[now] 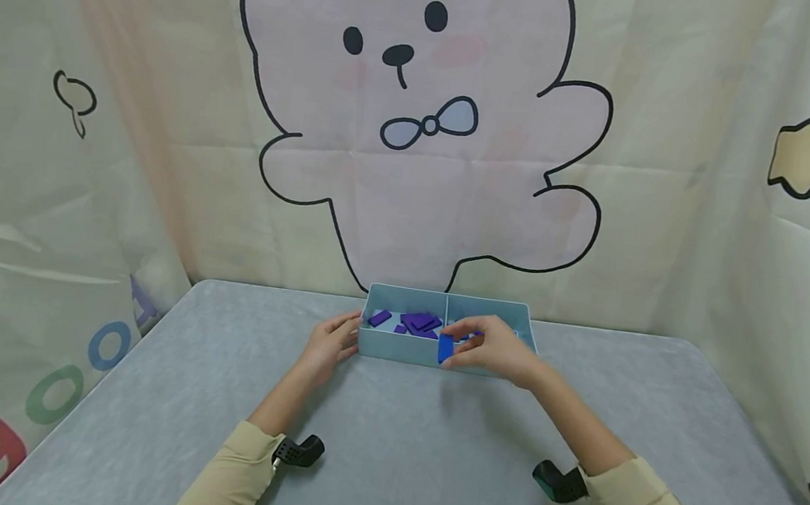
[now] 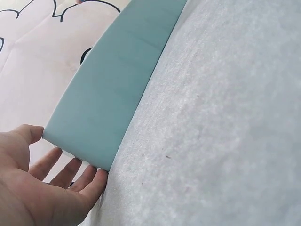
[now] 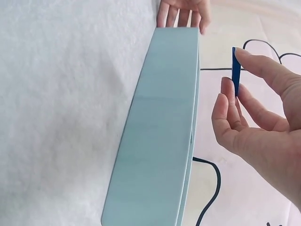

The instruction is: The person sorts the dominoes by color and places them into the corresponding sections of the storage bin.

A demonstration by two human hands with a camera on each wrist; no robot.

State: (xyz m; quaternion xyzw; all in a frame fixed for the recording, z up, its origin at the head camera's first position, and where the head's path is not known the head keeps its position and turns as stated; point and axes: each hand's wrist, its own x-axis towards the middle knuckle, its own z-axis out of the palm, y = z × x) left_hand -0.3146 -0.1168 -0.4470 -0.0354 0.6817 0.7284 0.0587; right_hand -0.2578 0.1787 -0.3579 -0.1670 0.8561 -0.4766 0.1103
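A light blue two-compartment box [image 1: 397,347] stands near the back edge of the table. My left hand [image 1: 325,349] touches the box's left end; in the left wrist view its fingertips lie against that end wall and the thumb is at the upper corner. Between thumb and fingers my right hand [image 1: 495,349] pinches a flat blue rectangular piece [image 1: 446,349], held up at the front wall near the divider. Edge-on in the right wrist view, the blue piece [image 3: 236,71] looks thin. Several purple flat pieces [image 1: 419,322] lie in the left compartment. The right hand hides much of the right compartment.
A grey cloth covers the table [image 1: 418,462]. Behind it hangs a curtain [image 1: 652,189] printed with a cartoon bear, with further printed panels at the left and right. A black wrist device [image 1: 300,450] sits on the left sleeve, another [image 1: 560,482] on the right.
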